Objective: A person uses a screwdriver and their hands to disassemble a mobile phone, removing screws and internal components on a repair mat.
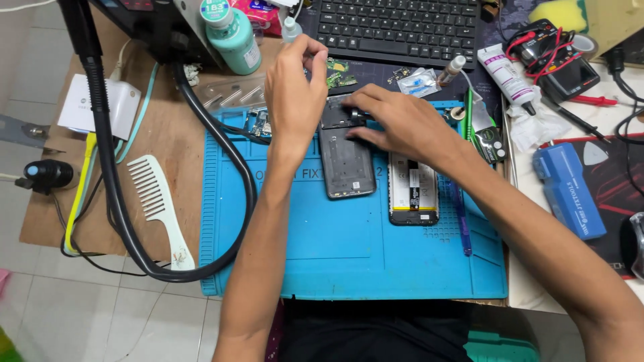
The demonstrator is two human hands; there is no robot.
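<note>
Left hand (295, 100) pinches narrow above the phone frame's (345, 157) top edge; what it holds cannot be told. Right hand (396, 124) lies flat, fingers pressing that edge. Opened phone (413, 189) lies just beneath the right wrist. Risk: the wrist could nudge it, or the frame slips on the mat (349, 255).

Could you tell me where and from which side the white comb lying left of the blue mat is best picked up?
Probably by its plain handle, the lower end of the white comb near the black hose. It lies flat on the brown board, teeth facing left, so come from above and pinch the narrow handle across its width, clear of the teeth. Both hands are busy at the phone frame.
</note>
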